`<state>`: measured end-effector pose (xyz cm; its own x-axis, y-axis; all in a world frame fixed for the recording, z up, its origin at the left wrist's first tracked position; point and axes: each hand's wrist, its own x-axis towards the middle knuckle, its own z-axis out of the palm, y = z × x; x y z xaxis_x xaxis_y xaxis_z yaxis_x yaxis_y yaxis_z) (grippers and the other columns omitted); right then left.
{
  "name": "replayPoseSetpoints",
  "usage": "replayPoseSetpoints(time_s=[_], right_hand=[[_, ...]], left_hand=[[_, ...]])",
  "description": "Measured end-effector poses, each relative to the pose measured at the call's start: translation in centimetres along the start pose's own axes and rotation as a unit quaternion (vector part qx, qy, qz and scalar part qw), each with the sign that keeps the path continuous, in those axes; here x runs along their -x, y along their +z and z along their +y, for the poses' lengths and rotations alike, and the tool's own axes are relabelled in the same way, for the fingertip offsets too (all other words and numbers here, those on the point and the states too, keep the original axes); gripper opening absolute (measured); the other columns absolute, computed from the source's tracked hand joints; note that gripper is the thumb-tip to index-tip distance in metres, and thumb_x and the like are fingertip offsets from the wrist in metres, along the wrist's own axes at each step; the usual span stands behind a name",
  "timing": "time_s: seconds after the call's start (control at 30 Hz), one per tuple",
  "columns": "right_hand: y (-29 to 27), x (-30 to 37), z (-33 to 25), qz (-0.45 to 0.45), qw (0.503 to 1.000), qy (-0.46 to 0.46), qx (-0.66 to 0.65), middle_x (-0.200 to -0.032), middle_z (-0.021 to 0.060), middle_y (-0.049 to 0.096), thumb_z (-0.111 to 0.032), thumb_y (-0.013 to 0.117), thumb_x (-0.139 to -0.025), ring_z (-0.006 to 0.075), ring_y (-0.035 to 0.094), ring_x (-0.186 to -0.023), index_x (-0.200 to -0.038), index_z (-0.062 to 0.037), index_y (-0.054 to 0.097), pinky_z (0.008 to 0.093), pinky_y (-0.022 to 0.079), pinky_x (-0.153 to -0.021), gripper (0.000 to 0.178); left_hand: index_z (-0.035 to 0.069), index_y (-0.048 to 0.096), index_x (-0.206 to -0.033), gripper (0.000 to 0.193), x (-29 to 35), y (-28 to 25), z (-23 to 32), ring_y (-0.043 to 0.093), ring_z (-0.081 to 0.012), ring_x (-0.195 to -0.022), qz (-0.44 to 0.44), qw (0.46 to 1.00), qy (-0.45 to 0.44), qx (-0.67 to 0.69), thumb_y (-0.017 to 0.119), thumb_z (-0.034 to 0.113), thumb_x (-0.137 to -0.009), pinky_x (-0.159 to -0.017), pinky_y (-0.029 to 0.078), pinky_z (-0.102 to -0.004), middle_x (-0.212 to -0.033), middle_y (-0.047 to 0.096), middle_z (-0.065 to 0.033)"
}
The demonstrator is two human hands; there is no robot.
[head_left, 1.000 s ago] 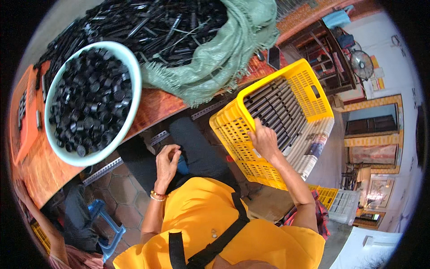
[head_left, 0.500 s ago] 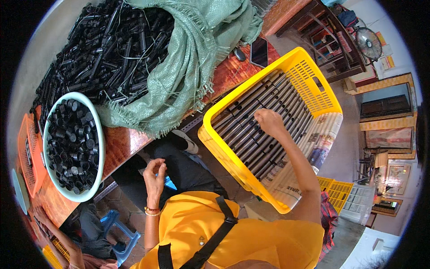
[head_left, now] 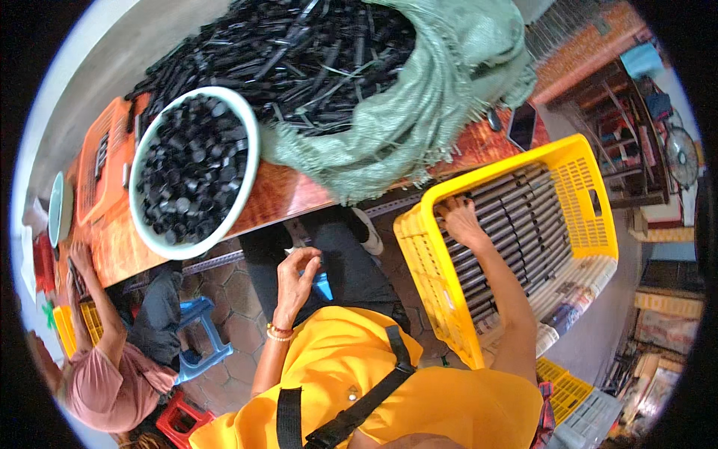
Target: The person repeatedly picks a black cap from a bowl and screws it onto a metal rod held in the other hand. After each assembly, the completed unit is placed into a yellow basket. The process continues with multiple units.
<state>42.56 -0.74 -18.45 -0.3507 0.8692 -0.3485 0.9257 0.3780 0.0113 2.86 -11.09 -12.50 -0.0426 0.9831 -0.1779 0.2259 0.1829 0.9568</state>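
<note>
My right hand [head_left: 462,222] reaches into a yellow plastic crate [head_left: 516,166], at its left end. Its fingers are spread and rest on the ends of dark tubes [head_left: 516,232], which lie side by side in rows. Whether a fingertip grips a tube is hard to see. Above my lap, my left hand [head_left: 296,278] is raised with thumb and fingers curled together. Anything held in it is hidden or too small to name. A blue pointed piece [head_left: 322,286] shows just beside that hand.
A pale basin [head_left: 250,123] of black caps [head_left: 193,176] stands on the reddish table [head_left: 299,196]. Behind it lie a heap of black tubes [head_left: 299,60] and a green woven sack [head_left: 419,112]. An orange basket [head_left: 101,165] is farther left. A co-worker [head_left: 112,382] sits at lower left.
My right hand has moved from above the middle of the tubes to the crate's left end, and its fingers have spread. The whole view has shifted, showing more of the co-worker.
</note>
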Motion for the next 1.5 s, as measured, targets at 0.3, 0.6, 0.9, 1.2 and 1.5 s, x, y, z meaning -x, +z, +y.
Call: replayPoseSetpoints(time_s=[0.3, 0.6, 0.9, 1.2, 1.5], right_hand=[[-12.2, 10.8, 0.1, 0.134, 0.98, 0.141, -0.033, -0.083, 0.0198, 0.057, -0.01, 0.067, -0.077, 0.0389, 0.058, -0.083, -0.099, -0.0043, 0.043, 0.0485, 0.045, -0.068, 0.033], [-22.5, 13.2, -8.3, 0.301, 0.919, 0.088, -0.24, -0.081, 0.0173, 0.058, -0.013, 0.069, -0.078, 0.0359, 0.06, -0.075, -0.103, -0.0048, 0.044, 0.0391, 0.046, -0.067, 0.037], [-21.9, 4.5, -23.7, -0.014, 0.778, -0.107, -0.618, -0.075, 0.0031, 0.056, -0.017, 0.066, -0.083, 0.0093, 0.056, -0.06, -0.11, -0.0059, 0.041, 0.0211, 0.042, -0.042, 0.038], [-26.5, -6.5, -21.7, 0.207, 0.896, -0.274, -0.281, -0.085, 0.0123, 0.059, -0.024, 0.063, -0.082, 0.0264, 0.061, -0.08, -0.096, -0.003, 0.059, 0.0365, 0.049, -0.071, 0.026], [-28.3, -26.4, -17.3, 0.446, 0.891, -0.071, -0.054, -0.105, 0.0151, 0.044, -0.004, 0.066, -0.071, 0.0354, 0.052, -0.095, -0.102, -0.0113, 0.052, 0.0452, 0.053, -0.068, 0.035]], left_hand=[[-0.002, 0.062, -0.094, 0.01, 0.9, -4.4, -1.2, 0.059, -0.0098, -0.074, 0.037, 0.994, 0.024, 0.097, 0.058, 0.005, -0.088, -0.07, 0.048, -0.0231, -0.081, 0.061, -0.0023], [-0.001, 0.063, -0.097, 0.012, 0.4, -3.3, 1.6, 0.062, -0.0112, -0.079, -0.007, 0.984, 0.031, 0.173, 0.059, 0.004, -0.086, -0.071, 0.05, -0.0242, -0.085, 0.063, -0.0032], [0.002, 0.04, -0.132, 0.046, 0.2, -2.1, 11.7, 0.054, -0.0155, -0.103, -0.153, 0.922, 0.146, 0.324, 0.054, 0.024, -0.094, -0.089, 0.046, -0.0299, -0.107, 0.056, -0.0064], [0.008, 0.047, -0.099, 0.034, -0.9, -11.9, 10.3, 0.056, -0.0163, -0.061, 0.111, 0.858, 0.08, 0.495, 0.041, 0.042, -0.097, -0.057, 0.05, -0.0295, -0.071, 0.052, -0.0042], [0.012, 0.05, -0.103, 0.034, -1.8, -14.0, 9.6, 0.047, -0.0125, -0.057, 0.158, 0.835, 0.099, 0.517, 0.041, 0.044, -0.097, -0.053, 0.04, -0.0248, -0.066, 0.046, -0.0003]])
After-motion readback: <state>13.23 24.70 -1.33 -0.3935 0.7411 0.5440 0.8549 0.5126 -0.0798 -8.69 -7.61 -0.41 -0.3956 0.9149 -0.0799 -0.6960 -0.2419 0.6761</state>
